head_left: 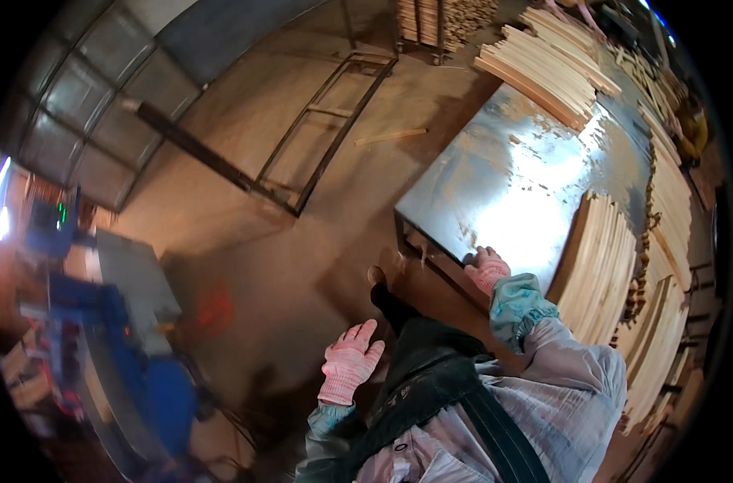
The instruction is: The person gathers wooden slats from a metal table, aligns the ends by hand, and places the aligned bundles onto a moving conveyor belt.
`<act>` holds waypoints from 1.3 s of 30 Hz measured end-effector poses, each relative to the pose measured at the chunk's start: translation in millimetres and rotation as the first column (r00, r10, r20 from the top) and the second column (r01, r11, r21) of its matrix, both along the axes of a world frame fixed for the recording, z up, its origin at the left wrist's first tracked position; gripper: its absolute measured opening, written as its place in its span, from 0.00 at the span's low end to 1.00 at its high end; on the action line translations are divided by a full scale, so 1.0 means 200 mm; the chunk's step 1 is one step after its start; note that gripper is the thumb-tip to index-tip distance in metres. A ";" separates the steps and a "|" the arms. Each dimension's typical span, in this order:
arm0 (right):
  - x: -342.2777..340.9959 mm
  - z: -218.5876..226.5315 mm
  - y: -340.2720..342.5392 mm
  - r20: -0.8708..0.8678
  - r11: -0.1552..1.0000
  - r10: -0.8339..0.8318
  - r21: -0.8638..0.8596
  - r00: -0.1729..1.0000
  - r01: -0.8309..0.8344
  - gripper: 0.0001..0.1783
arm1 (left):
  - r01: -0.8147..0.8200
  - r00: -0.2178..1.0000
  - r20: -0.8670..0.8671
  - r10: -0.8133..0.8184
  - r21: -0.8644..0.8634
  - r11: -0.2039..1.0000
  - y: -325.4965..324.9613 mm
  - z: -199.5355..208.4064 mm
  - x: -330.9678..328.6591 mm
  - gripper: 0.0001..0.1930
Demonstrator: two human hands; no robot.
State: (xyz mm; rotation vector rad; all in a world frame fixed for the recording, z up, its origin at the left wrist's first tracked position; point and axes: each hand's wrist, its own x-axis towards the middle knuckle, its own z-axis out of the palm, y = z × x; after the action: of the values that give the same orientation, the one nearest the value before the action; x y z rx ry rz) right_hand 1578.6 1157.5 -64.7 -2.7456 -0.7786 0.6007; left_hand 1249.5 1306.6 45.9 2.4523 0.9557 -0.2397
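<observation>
My left hand (351,361), in a pink knit glove, hangs over the floor at the lower middle. Its fingers are stretched out and apart, and it holds nothing. My right hand (487,269), gloved the same way, rests on the near edge of a metal-topped table (463,189). No object shows in its fingers, which look loosely spread. Beyond the right forearm, a stack of light wooden strips (596,270) lies on the table's right side. Another stack of strips (540,72) sits at its far end.
A dark metal frame (326,133) lies on the floor ahead, with a loose wooden strip (391,137) beside it. A blue machine (153,402) stands at the left. Wood is piled on a rack (419,24) at the back. A person (691,129) is at the far right.
</observation>
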 end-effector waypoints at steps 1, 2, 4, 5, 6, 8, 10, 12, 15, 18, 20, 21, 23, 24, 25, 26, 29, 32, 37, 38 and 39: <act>0.04 -0.01 0.07 0.019 0.996 -0.080 0.041 0.997 0.079 0.36 | 0.013 1.000 -0.007 -0.013 -0.011 1.000 0.16 -0.01 0.06 0.27; 0.09 -0.04 0.15 0.037 0.984 -0.164 0.082 0.986 0.161 0.35 | 0.030 0.999 -0.011 -0.030 -0.021 0.999 0.31 -0.02 0.12 0.27; 0.19 -0.26 0.34 0.131 0.935 -0.252 0.290 0.959 0.206 0.32 | 0.100 0.994 -0.049 -0.101 -0.011 0.995 0.61 0.01 0.31 0.27; 0.28 -0.37 0.44 0.209 0.908 -0.276 0.376 0.938 0.184 0.30 | 0.193 0.977 -0.104 -0.186 0.062 0.979 0.79 -0.07 0.38 0.27; 0.28 -0.14 0.62 0.016 0.849 -0.256 0.482 0.967 0.216 0.26 | 0.280 0.947 -0.189 -0.260 0.088 0.956 0.95 -0.13 0.39 0.27; 0.32 -0.08 0.88 -0.021 0.784 -0.337 0.547 0.941 0.293 0.23 | 0.429 0.892 -0.187 -0.411 0.067 0.901 1.21 -0.02 0.62 0.27; 0.49 -0.09 1.10 -0.114 0.838 -0.264 0.465 0.958 0.286 0.19 | 0.373 0.904 -0.193 -0.382 -0.083 0.924 1.44 0.09 0.95 0.28; 0.55 0.00 1.31 -0.191 0.809 -0.272 0.486 0.943 0.331 0.22 | 0.422 0.900 -0.091 -0.427 -0.071 0.904 1.65 0.10 1.22 0.28; 0.63 -0.03 1.54 -0.047 0.847 -0.360 0.401 0.932 0.348 0.31 | 0.743 0.665 0.120 -0.737 -0.012 0.669 2.01 -0.10 1.52 0.27; 0.70 -0.02 1.47 -0.092 0.746 -0.588 0.323 0.804 0.583 0.30 | 0.872 0.458 0.057 -0.887 -0.220 0.436 2.13 -0.12 1.95 0.27; 0.63 -0.12 1.36 -0.035 0.618 -0.740 0.359 0.672 0.699 0.28 | 0.937 0.285 0.093 -0.954 -0.238 0.257 2.18 -0.13 2.21 0.27; 0.59 -0.16 1.31 -0.026 0.536 -0.819 0.320 0.573 0.781 0.28 | 0.919 0.255 0.001 -0.967 -0.311 0.242 2.19 -0.04 2.35 0.28; 0.51 -0.16 1.31 -0.055 0.319 -0.942 0.169 0.332 0.933 0.28 | 0.975 0.195 0.097 -0.976 -0.127 0.182 2.38 -0.15 2.59 0.28; 0.46 -0.09 1.35 -0.050 0.238 -0.968 0.111 0.245 0.965 0.28 | 0.985 0.169 0.160 -0.973 -0.038 0.165 2.42 -0.18 2.70 0.29; 0.40 0.00 1.40 -0.038 0.194 -0.979 0.100 0.199 0.976 0.29 | 0.989 0.142 0.186 -0.972 -0.056 0.134 2.46 -0.19 2.82 0.29; 0.38 0.10 1.46 -0.023 0.167 -0.985 0.093 0.170 0.982 0.29 | 0.988 0.152 0.183 -0.971 -0.059 0.143 2.52 -0.19 2.90 0.29; 0.40 0.12 1.61 0.009 0.097 -0.995 0.087 0.097 0.991 0.30 | 0.993 0.111 0.165 -0.980 -0.049 0.105 2.58 -0.21 3.17 0.28; 0.65 0.17 1.73 -0.152 0.048 -0.988 -0.044 0.041 0.998 0.31 | 0.999 0.016 0.138 -0.990 -0.036 0.011 2.53 -0.18 3.42 0.29; 1.26 0.07 1.75 -0.261 0.110 -0.952 0.192 0.158 0.975 0.32 | 0.989 0.023 0.095 -0.995 -0.148 0.008 2.38 -0.09 3.85 0.30; 1.41 0.06 1.74 -0.295 0.078 -0.945 0.222 0.144 0.972 0.31 | 0.987 0.023 0.074 -0.997 -0.163 0.011 2.38 -0.12 3.96 0.30; 1.58 0.07 1.72 -0.323 0.057 -0.936 0.255 0.140 0.965 0.31 | 0.985 0.033 0.059 -0.998 -0.174 0.022 2.37 -0.11 4.07 0.30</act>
State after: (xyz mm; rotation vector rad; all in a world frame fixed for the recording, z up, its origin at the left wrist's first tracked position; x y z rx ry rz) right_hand 1894.3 1500.6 -50.5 -2.0618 0.9561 0.1340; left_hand 2062.5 1781.2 24.7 2.4385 -1.0521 -0.8463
